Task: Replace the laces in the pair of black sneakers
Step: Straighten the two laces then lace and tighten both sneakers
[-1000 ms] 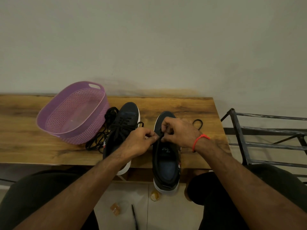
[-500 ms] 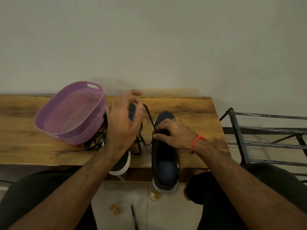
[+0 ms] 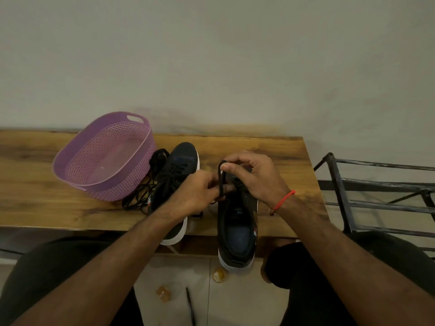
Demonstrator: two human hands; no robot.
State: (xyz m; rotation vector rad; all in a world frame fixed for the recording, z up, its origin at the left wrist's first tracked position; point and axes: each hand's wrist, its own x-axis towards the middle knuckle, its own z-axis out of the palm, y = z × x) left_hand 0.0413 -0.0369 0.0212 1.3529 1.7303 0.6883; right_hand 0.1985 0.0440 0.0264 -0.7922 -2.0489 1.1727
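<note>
We have the right sneaker (image 3: 237, 222) lying toe-away on the table (image 3: 277, 156), its heel hanging over the near edge so the eyelets sit close under us. Our right hand (image 3: 256, 175) keeps its grip pinched on a loop of the black lace (image 3: 220, 175), lifting it clear; our left hand (image 3: 197, 191) pinches the same lace lower down, likely to feed it. The left sneaker (image 3: 181, 165) waits just beside, already laced, with loose laces (image 3: 138, 196) against the purple basket (image 3: 103, 156).

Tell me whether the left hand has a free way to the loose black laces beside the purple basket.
Probably yes, once it lets go: the left hand now pinches the lace, and only the left sneaker lies between it and the loose laces.
</note>
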